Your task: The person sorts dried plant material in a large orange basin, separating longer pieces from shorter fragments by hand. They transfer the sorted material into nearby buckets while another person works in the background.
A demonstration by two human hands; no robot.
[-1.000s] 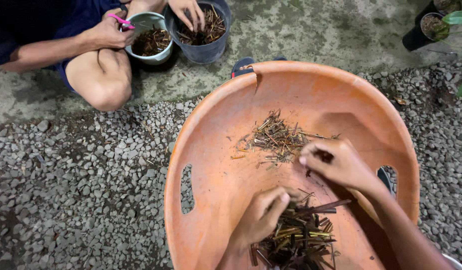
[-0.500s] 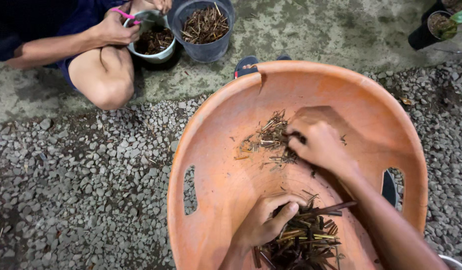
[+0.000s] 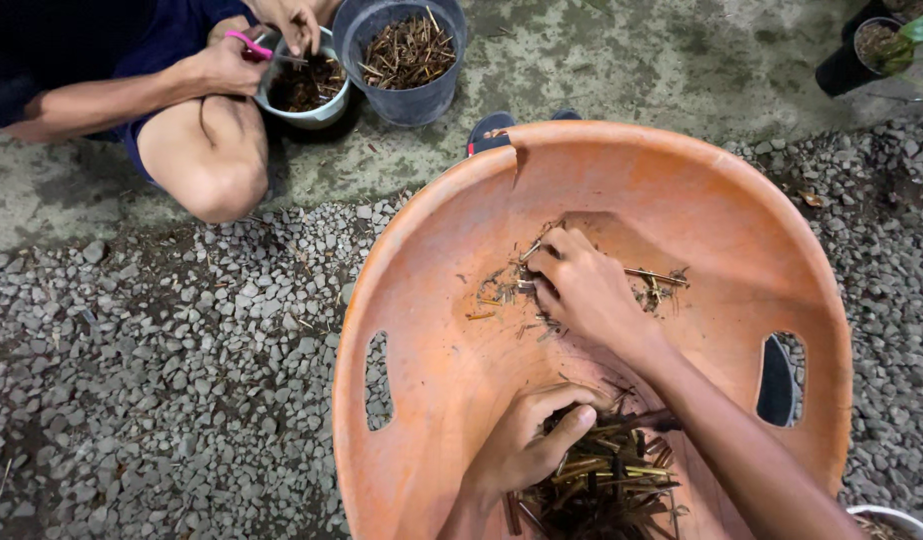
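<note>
Scattered twig pieces (image 3: 501, 295), short and brown, lie thin on the floor of the orange plastic basin (image 3: 421, 240), toward its far side. The right hand (image 3: 581, 290) lies palm-down over this scatter, fingers (image 3: 551, 262) curled and drawn together on the pieces; whether any are actually pinched underneath cannot be told, as the hand covers them. One longer stick (image 3: 656, 277) shows just beyond the knuckles.

At the near side of the basin the left hand (image 3: 526, 445) is clenched on the top of a dense bundle of sticks (image 3: 601, 485), thumb pressed across it.

Judged step: gathering the loose remainder toward the held bundle. The next move calls for a sweeping or pinching closure that catches the small fragments, which lie flat against smooth plastic and would slip easily.

Outside the basin lies grey gravel (image 3: 161, 400), then concrete. There another person squats, one hand (image 3: 226, 65) holding pink-handled scissors (image 3: 249, 44) over a pale pot (image 3: 306, 95) of dark cuttings, touching a grey pot (image 3: 406, 60) holding cut sticks. A black pot (image 3: 861, 50) with a plant stands at the far right.
</note>
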